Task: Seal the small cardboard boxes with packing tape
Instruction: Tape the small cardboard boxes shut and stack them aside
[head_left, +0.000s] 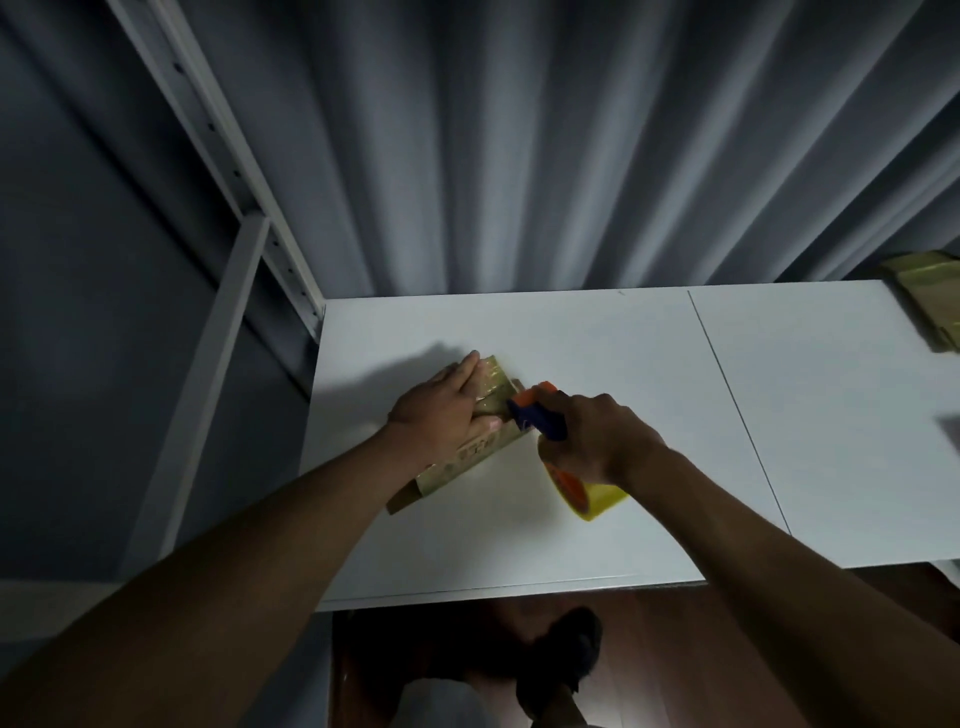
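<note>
A small brown cardboard box (467, 457) lies on the white table (597, 353), glossy tape across its top. My left hand (447, 410) lies flat on the box with fingers straight, pressing it down. My right hand (597, 441) grips the handle of a tape dispenser (535, 410) with a blue and orange head, which touches the box's right end. The yellow tape roll (597, 501) hangs below my right hand. Most of the box top is hidden by my left hand.
More brown boxes (930, 301) sit at the table's far right edge. A grey curtain (519, 156) hangs behind the table and a metal shelf post (228, 156) stands at the left. A seam (737, 415) divides the tabletop.
</note>
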